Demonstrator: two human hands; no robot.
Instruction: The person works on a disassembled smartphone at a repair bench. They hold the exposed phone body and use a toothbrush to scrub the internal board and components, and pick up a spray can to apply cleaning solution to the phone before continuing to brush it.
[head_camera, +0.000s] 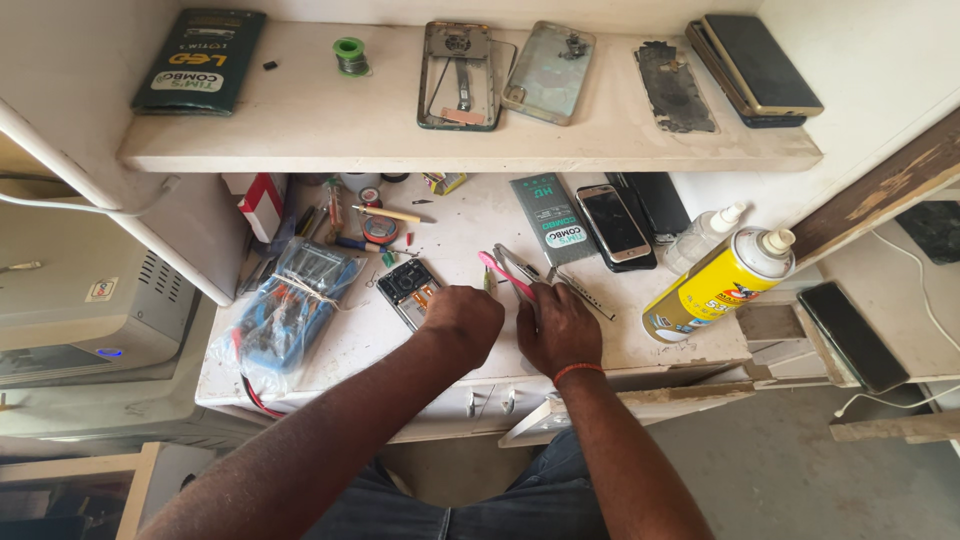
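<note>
An opened phone (407, 285) with its back off lies on the white worktop (460, 225). My left hand (462, 318) rests curled at its lower right corner, touching it. My right hand (556, 327) lies beside it, palm down, fingers closed near metal tweezers (520, 265) and a pink-handled tool (500, 272). Whether the fingers grip either tool is hidden. An orange band circles my right wrist.
A yellow spray can (718, 283) and a clear nozzle bottle (703, 237) stand at right. Two phones (613, 222) and a flat green box (551, 218) lie behind. A bagged multimeter (290, 305) sits left. The upper shelf (300, 140) holds phone frames, phones and a solder reel (350, 55).
</note>
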